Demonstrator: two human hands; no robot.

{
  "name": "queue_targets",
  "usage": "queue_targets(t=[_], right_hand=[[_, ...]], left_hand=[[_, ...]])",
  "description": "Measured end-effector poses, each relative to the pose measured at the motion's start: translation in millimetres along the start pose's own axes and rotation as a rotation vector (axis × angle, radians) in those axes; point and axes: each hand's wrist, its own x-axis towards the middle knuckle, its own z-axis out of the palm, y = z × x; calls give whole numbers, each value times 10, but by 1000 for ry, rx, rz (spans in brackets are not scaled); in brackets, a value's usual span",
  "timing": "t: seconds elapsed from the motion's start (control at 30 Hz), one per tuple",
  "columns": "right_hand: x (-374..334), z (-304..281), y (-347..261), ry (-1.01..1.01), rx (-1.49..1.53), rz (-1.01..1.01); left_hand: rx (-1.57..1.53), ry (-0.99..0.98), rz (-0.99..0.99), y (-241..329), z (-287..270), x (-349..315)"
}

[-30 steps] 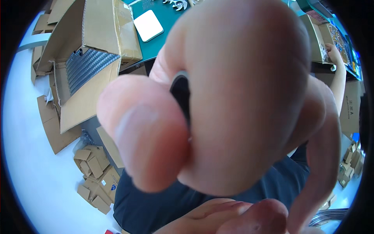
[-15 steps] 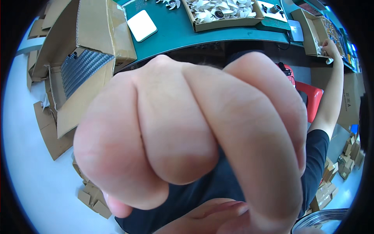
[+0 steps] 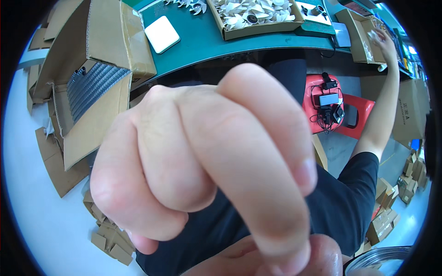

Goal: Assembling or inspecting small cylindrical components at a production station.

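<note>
Well, my right hand (image 3: 385, 42) seems to pinch a small whitish piece (image 3: 372, 35) above the open box (image 3: 358, 42) by the counter (image 3: 202, 41); my left hand (image 3: 198, 156) curls close before me (I cannot tell whether it holds anything). The shallow cardboard tray (image 3: 262, 31) presumably stops curved-bladed, plastic-looking fans (image 3: 271, 11) scattering.

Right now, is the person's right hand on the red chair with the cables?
No, the right hand is up at the open cardboard box, apart from the red chair.

Dark short sleeve (image 3: 358, 172), dark clothing (image 3: 216, 232) below, bare forearm (image 3: 378, 115), ungloved hand (image 3: 198, 152).
</note>
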Motion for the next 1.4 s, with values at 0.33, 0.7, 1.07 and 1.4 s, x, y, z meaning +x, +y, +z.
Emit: queue_targets(t=[0.33, 0.7, 1.07, 1.4], right_hand=[[-494, 773, -1874, 223, 534, -205], [-745, 1191, -2265, 355, 1078, -196], [-900, 1016, -2511, 467, 334, -449], [-904, 1165, -2607, 742, -2, -667]], left_hand=[[115, 128, -287, -293, -385, -896], [1282, 1101, -1054, -322, -1215, -3464], [1382, 1112, -852, -708, -1457, -3206], [1472, 948, -832, -821, -1727, -3294]])
